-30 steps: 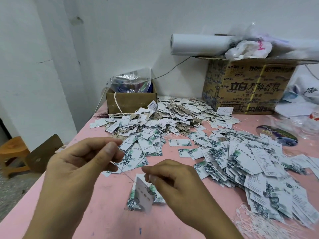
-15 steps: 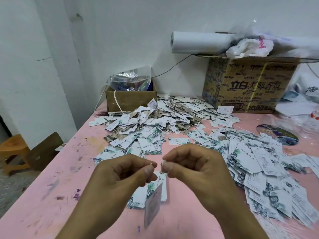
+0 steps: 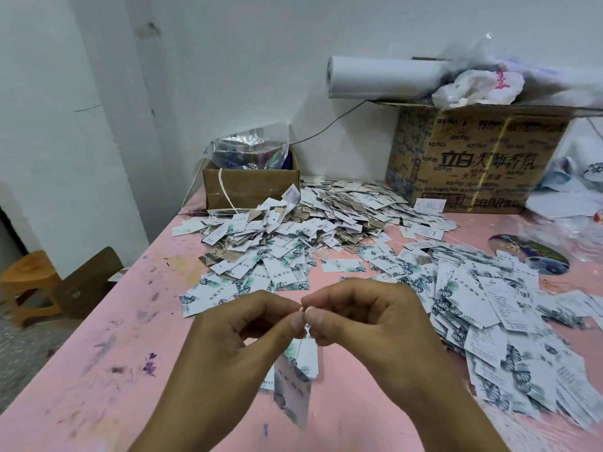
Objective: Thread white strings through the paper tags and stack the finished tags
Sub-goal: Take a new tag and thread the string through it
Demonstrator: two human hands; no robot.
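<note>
Now, mid-threading: left hand (image 3: pixel 241 334) and right hand (image 3: pixel 365 324) fingertip to fingertip above the pink painted table (image 3: pixel 130 370), both pinching the thin white string (image 3: pixel 305 309), only a short bit of it visible. Hanging straight below the pinch: 1 white rectangular paper tag with green leaf print (image 3: pixel 292 391), long axis near vertical, blurred. Just behind and beneath it, a small flat stack of like tags (image 3: pixel 308 357). Judged next: tag down onto that stack, both hands about equally near.

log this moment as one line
left hand: pinches string | right hand: pinches string | tag: hangs below fingertips | small stack: on pink table under hands
</note>
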